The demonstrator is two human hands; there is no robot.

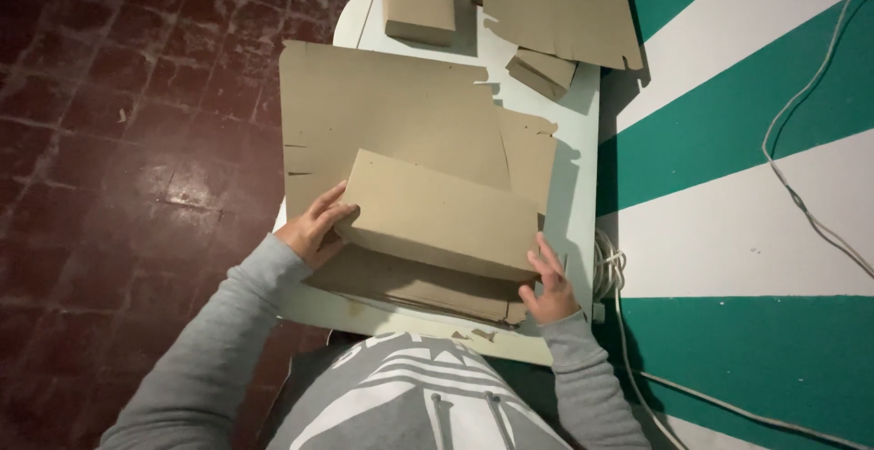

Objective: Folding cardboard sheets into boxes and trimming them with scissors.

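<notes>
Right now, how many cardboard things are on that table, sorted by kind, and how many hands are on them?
Folded cardboard boxes: 3, one held, one at the far edge, one small
Flat cardboard sheets: 3
Hands: 2, left hand, right hand
Total: 8

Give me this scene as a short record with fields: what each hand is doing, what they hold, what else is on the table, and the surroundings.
left hand: left hand grips the left end of the folded cardboard piece
right hand: right hand holds its lower right corner
under it: large flat cardboard sheet and a stack of flat pieces
surface: white table
far end: folded cardboard box, torn sheet, small scrap
floor: dark red tiles
wall: green and white stripes, white cable
</notes>
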